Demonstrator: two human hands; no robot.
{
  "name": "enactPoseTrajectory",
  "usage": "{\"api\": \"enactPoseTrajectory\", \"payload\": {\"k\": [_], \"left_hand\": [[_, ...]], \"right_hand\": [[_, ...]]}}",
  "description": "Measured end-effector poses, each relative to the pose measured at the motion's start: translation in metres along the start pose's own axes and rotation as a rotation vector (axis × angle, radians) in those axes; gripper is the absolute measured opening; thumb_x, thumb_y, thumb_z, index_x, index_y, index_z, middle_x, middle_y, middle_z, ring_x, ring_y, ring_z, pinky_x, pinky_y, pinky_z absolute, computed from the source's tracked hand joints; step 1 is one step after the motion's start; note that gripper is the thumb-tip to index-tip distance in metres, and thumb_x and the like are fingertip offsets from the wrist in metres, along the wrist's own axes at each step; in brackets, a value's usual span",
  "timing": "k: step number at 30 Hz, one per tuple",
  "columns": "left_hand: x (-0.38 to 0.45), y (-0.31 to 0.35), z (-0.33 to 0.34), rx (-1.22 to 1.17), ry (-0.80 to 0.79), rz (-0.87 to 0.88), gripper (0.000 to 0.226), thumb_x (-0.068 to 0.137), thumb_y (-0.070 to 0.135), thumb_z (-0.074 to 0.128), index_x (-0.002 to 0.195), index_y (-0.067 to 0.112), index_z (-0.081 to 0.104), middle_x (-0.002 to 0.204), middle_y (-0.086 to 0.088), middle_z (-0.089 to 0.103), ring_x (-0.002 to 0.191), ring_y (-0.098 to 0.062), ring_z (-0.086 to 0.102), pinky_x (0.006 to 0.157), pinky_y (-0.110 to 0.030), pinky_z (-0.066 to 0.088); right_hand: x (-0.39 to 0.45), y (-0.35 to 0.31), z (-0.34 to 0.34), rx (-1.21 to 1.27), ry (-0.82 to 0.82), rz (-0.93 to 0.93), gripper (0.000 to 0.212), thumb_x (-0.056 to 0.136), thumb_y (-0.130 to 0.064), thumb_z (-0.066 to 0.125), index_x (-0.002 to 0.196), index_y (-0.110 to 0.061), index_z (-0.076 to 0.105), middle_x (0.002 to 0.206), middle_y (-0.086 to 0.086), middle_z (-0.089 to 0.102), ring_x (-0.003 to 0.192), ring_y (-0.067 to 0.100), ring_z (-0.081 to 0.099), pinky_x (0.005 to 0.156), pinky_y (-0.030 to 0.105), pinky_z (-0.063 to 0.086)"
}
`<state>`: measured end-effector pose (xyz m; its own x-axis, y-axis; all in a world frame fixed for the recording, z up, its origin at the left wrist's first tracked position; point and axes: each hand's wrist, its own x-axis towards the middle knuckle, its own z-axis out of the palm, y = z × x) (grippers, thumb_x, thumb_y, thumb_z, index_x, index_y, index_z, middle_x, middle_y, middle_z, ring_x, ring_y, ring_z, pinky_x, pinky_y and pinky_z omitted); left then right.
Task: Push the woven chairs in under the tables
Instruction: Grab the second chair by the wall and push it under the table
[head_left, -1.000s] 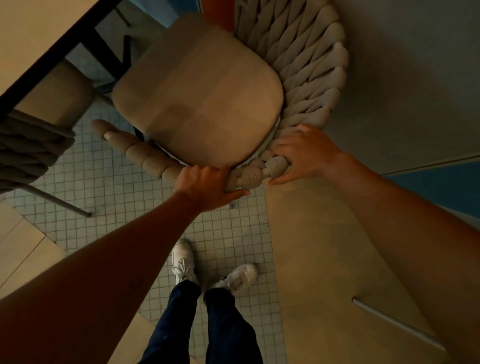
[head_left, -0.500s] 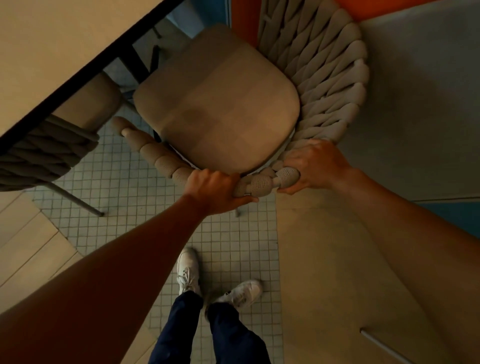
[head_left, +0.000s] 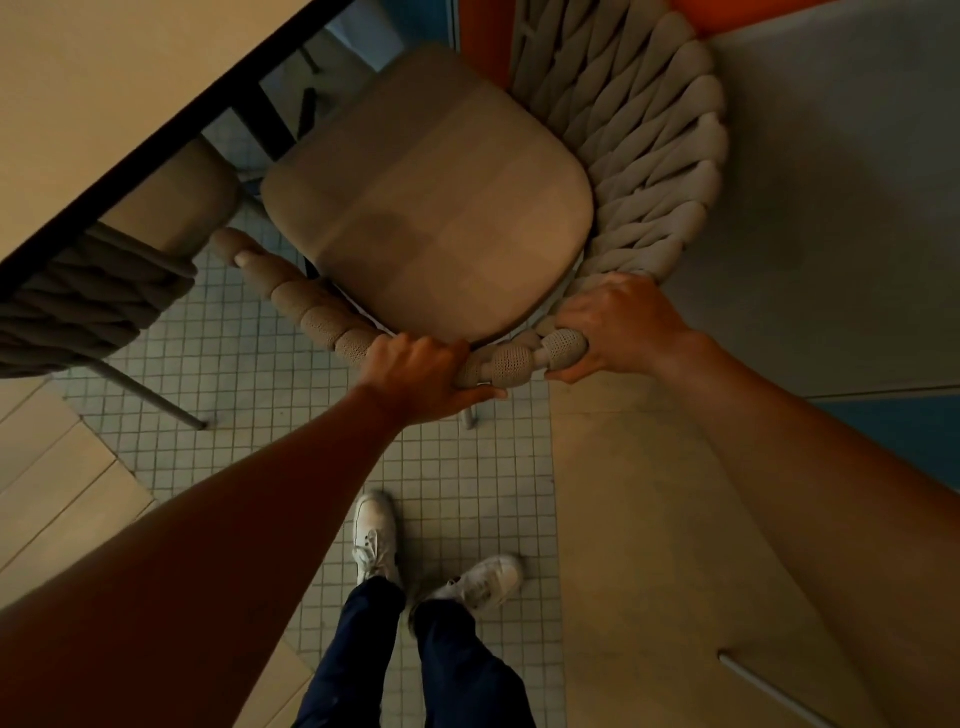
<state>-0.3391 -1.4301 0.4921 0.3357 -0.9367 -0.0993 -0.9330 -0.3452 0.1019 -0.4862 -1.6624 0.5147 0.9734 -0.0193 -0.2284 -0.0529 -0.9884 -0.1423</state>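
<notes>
The chair (head_left: 426, 208) stands on the tiled floor (head_left: 270, 395), seat mostly clear of the table (head_left: 130, 88) at upper left, front edge near the table's dark rim. We judge it light but bulky, rigid frame under soft, grippy rope wrap, so the top back rail is the place to hold. Left hand (head_left: 415, 379) and right hand (head_left: 618, 327) both clench that rail, near each other.

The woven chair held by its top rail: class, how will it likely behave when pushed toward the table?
The woven chair probably slides rather than rolls: its thin leg ends plainly on the tiled floor and may catch on grout lines. The rail is gripped high by left hand and right hand, so a hard push could tip it. The frame looks stiff.
</notes>
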Motion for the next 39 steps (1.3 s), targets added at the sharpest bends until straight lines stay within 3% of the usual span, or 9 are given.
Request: {"api": "enactPoseTrajectory", "payload": {"k": [3, 6, 11, 17, 21, 24, 29, 33, 39], "left_hand": [[0.0, 0.0, 0.002, 0.008, 0.001, -0.006, 0.1, 0.066, 0.097, 0.01, 0.105, 0.024, 0.068, 0.074, -0.002, 0.071, 0.065, -0.028, 0.07, 0.062, -0.034, 0.051], [-0.001, 0.003, 0.003, 0.01, 0.016, -0.013, 0.091, 0.068, 0.096, 0.024, 0.103, 0.025, 0.068, 0.072, -0.002, 0.071, 0.063, -0.028, 0.07, 0.059, -0.033, 0.048], [-0.004, 0.014, 0.006, -0.019, 0.065, -0.012, 0.091, 0.069, 0.095, 0.023, 0.097, 0.022, 0.071, 0.063, -0.002, 0.069, 0.053, -0.028, 0.068, 0.053, -0.03, 0.045], [-0.005, 0.014, 0.007, -0.008, 0.014, -0.004, 0.093, 0.068, 0.095, 0.023, 0.113, 0.028, 0.069, 0.078, 0.002, 0.072, 0.066, -0.021, 0.071, 0.06, -0.032, 0.054], [-0.009, 0.014, 0.007, -0.003, 0.001, 0.001, 0.09, 0.069, 0.093, 0.022, 0.107, 0.027, 0.07, 0.075, 0.001, 0.072, 0.063, -0.023, 0.07, 0.058, -0.031, 0.051], [-0.009, 0.015, 0.005, -0.008, -0.031, -0.014, 0.088, 0.068, 0.094, 0.025, 0.11, 0.03, 0.067, 0.077, 0.003, 0.072, 0.066, -0.02, 0.069, 0.058, -0.028, 0.044], [-0.006, 0.009, -0.009, -0.037, -0.267, -0.008, 0.082, 0.077, 0.091, 0.034, 0.13, 0.032, 0.055, 0.111, 0.003, 0.071, 0.103, -0.02, 0.067, 0.081, -0.036, 0.046], [-0.023, -0.006, -0.038, 0.005, -0.348, 0.025, 0.085, 0.08, 0.088, 0.029, 0.138, 0.03, 0.051, 0.135, 0.003, 0.061, 0.127, -0.021, 0.053, 0.106, -0.04, 0.039], [-0.074, -0.041, -0.069, -0.062, -0.299, -0.036, 0.086, 0.085, 0.084, 0.035, 0.151, 0.03, 0.038, 0.158, 0.003, 0.039, 0.144, -0.021, 0.035, 0.119, -0.044, 0.026]], "right_hand": [[0.0, 0.002, -0.003, 0.011, -0.026, 0.009, 0.055, 0.073, -0.074, 0.073, 0.097, -0.024, 0.075, 0.095, -0.003, 0.074, 0.085, 0.025, 0.066, 0.085, 0.042, 0.049], [-0.001, 0.003, -0.002, 0.008, -0.052, 0.02, 0.054, 0.073, -0.076, 0.07, 0.101, -0.029, 0.074, 0.098, -0.008, 0.073, 0.091, 0.022, 0.065, 0.086, 0.04, 0.048], [-0.009, 0.003, -0.004, 0.024, -0.051, 0.025, 0.047, 0.073, -0.071, 0.075, 0.087, -0.026, 0.071, 0.087, -0.005, 0.071, 0.084, 0.021, 0.061, 0.076, 0.038, 0.047], [-0.013, -0.003, -0.002, 0.037, 0.004, 0.032, 0.044, 0.07, -0.067, 0.081, 0.085, -0.026, 0.072, 0.084, -0.005, 0.072, 0.08, 0.021, 0.06, 0.072, 0.036, 0.044], [-0.016, -0.007, 0.001, 0.086, 0.057, 0.025, 0.042, 0.065, -0.062, 0.086, 0.083, -0.026, 0.073, 0.08, -0.004, 0.072, 0.075, 0.025, 0.062, 0.069, 0.039, 0.048], [-0.014, -0.009, -0.003, 0.072, -0.027, 0.04, 0.048, 0.066, -0.076, 0.077, 0.084, -0.032, 0.067, 0.087, -0.006, 0.071, 0.082, 0.023, 0.062, 0.071, 0.036, 0.044], [-0.003, -0.024, -0.023, 0.076, -0.344, 0.152, 0.095, 0.058, -0.108, 0.032, 0.116, -0.041, 0.064, 0.117, -0.012, 0.068, 0.108, 0.017, 0.061, 0.094, 0.042, 0.048], [0.001, -0.053, -0.034, 0.248, -0.397, 0.309, 0.115, 0.062, -0.108, 0.022, 0.152, -0.039, 0.038, 0.155, 0.0, 0.049, 0.137, 0.027, 0.048, 0.105, 0.049, 0.043], [0.016, -0.109, -0.056, 0.324, -0.41, 0.334, 0.117, 0.064, -0.107, 0.015, 0.157, -0.039, 0.028, 0.163, -0.001, 0.038, 0.145, 0.025, 0.04, 0.109, 0.051, 0.039]]}}
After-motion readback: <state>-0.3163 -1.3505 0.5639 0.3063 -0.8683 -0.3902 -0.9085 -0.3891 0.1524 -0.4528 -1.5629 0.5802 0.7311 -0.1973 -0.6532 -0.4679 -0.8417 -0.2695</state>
